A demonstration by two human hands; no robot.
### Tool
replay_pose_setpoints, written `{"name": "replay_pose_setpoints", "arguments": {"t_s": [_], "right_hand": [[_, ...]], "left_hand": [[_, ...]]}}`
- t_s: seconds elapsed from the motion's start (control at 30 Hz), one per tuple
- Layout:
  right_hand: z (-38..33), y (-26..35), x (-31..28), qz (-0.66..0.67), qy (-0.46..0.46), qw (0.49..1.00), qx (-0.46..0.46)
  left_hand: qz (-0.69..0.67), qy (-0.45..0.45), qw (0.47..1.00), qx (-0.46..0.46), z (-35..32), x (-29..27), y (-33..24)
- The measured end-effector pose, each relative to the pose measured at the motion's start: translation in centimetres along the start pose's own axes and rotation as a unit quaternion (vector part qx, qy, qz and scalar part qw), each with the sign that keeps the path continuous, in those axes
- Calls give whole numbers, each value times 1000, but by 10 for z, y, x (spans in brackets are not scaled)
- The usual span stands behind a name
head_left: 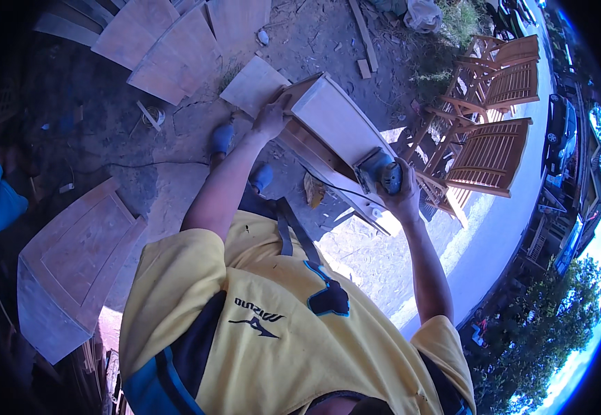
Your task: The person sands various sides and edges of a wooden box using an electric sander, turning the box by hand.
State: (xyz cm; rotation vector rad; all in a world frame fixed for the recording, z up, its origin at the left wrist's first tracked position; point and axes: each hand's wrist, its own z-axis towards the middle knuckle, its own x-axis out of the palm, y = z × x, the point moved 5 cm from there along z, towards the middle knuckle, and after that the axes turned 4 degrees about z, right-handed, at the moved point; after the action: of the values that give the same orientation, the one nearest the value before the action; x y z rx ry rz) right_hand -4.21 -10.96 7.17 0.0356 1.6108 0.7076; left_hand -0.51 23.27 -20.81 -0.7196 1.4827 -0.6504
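Wooden box: sits ahead of your body, between your two hands. Its long pale panel [338, 114] faces up, with a dark opening along the side toward you. Long axis slants from upper left to lower right. What bears its weight: cannot tell.

Left hand [271, 121]: grasping the box's upper-left end, fingers curled over the edge; fingertips partly hidden.

Right hand [404, 195]: wrapped around a sander [372, 168], which appears to touch the panel near its lower-right end. Underside of the tool not visible.

Key relation: most of the panel's length lies up and to the left of the sander, toward your left hand. Your right hand is the nearer one to the lower-right end; your left is at the opposite end.

Outward: a dark cord [333, 185] passes on your side of the box; its join to the sander is unclear. A flat board [256, 84] lies just beyond your left hand. Your blue shoes [222, 138] are left of the box. Slatted chairs [491, 158] stand to the right; a panelled wooden piece [79, 252] is at lower left.
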Motion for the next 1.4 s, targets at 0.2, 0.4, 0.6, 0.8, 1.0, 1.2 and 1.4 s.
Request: {"name": "replay_pose_setpoints", "arguments": {"t_s": [0.2, 0.4, 0.6, 0.8, 1.0, 1.2, 1.4], "right_hand": [[52, 3, 6, 6, 55, 997, -46], [133, 72, 40, 13, 91, 993, -73], [195, 123, 70, 19, 93, 991, -93], [144, 71, 46, 16, 92, 993, -77], [41, -17, -2, 4, 65, 997, -29], [-34, -64, -26, -14, 13, 1000, -1], [20, 28, 23, 17, 45, 999, 5]], "left_hand": [[4, 16, 1000, -17, -2, 1, 0], [-12, 4, 1000, 0, -3, 2, 4], [20, 34, 999, -6, 0, -11, -5], [70, 94, 992, -36, 2, -19, -12], [138, 57, 988, -26, -1, -5, 3], [108, 82, 990, -45, -1, -5, 1], [63, 72, 992, -83, -1, -13, -18]]}}
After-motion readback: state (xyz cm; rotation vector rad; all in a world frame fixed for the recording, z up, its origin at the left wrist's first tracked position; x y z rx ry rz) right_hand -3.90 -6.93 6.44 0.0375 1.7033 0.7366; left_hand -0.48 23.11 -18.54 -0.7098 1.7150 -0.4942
